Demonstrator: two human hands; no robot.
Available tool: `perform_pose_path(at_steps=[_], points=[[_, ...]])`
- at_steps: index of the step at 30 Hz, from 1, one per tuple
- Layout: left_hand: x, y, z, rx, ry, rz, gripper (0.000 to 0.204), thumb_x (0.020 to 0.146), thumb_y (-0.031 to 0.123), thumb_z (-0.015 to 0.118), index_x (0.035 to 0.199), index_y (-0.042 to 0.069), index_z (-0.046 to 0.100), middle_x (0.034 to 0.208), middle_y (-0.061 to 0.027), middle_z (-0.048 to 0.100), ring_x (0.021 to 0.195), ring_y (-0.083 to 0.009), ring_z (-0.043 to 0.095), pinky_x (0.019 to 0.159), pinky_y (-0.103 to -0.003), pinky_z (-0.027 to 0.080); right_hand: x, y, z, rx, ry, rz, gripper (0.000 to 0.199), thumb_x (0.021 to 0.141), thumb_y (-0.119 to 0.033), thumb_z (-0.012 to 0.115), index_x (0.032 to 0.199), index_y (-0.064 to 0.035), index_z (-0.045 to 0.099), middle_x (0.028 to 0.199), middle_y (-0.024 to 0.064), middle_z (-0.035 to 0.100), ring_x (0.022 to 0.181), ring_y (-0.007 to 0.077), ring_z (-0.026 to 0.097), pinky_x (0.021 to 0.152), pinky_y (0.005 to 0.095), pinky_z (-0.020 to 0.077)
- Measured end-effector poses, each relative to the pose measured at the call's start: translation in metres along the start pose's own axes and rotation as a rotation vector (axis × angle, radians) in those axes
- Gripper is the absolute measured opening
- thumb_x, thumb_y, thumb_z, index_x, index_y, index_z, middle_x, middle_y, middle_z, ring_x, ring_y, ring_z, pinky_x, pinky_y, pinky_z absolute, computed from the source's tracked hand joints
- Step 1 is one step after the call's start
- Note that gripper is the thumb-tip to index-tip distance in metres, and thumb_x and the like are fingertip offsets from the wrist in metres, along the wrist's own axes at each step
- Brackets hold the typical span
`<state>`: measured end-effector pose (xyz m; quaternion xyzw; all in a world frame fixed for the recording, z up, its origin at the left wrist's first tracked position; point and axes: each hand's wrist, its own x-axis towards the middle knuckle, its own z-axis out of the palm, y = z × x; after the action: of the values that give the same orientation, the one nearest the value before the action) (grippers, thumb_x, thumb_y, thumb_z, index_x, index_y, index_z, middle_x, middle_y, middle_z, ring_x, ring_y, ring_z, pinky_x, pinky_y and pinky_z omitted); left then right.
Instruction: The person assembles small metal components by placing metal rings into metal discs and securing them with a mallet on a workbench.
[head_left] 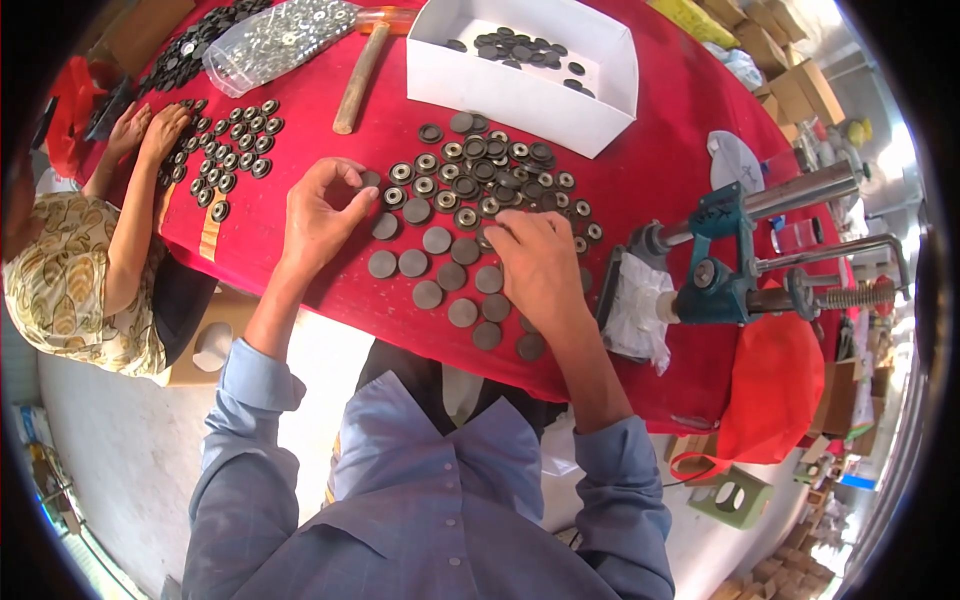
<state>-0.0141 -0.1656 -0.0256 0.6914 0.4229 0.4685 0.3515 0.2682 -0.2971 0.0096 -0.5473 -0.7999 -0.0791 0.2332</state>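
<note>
My left hand (322,208) is curled at the left edge of a spread of buttons, thumb and forefinger pinched on a dark round button (370,179). Over the right side of the spread, my right hand (540,262) points its bent fingertips down among the pieces, close together; whatever they hold is hidden. Between my hands lie several plain dark discs, such as the grey disc (436,240), face up in loose rows. Behind them is a heap of dark buttons (487,165), many showing a metal ring in the centre.
A white box (520,105) with loose dark discs stands beyond the heap. A wooden-handled hammer (362,78) and a clear bag of metal parts (280,45) lie left of it. At right stands a green hand press (722,255). Another person's hands (160,130) rest by more buttons on the red-covered table (680,110).
</note>
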Motion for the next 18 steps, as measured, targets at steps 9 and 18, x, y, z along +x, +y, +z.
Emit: perform_pose_path(at_steps=[9,18], points=[[0.001,0.010,0.002,0.096,0.024,0.014,0.021,0.086,0.004,0.085,0.103,0.001,0.074,0.107,-0.0107,0.077,0.099,-0.0182,0.074,0.090,-0.033,0.058,-0.023,-0.020,0.006,-0.034,-0.005,0.075,0.036,0.085,-0.002,0.071,0.121,-0.0035,0.075,0.121,0.0065,0.067,0.114,0.0246,0.063,0.107,0.0493,0.0436],[-0.002,0.011,0.013,0.247,-0.124,0.232,0.019,0.090,0.005,0.081,0.108,0.001,0.080,0.115,-0.0133,0.076,0.104,-0.0322,0.076,0.090,-0.039,0.061,-0.027,-0.040,0.005,-0.187,-0.023,0.150,0.041,0.086,-0.004,0.072,0.127,-0.0046,0.073,0.123,0.0051,0.066,0.116,0.0239,0.062,0.112,0.0575,0.0396]])
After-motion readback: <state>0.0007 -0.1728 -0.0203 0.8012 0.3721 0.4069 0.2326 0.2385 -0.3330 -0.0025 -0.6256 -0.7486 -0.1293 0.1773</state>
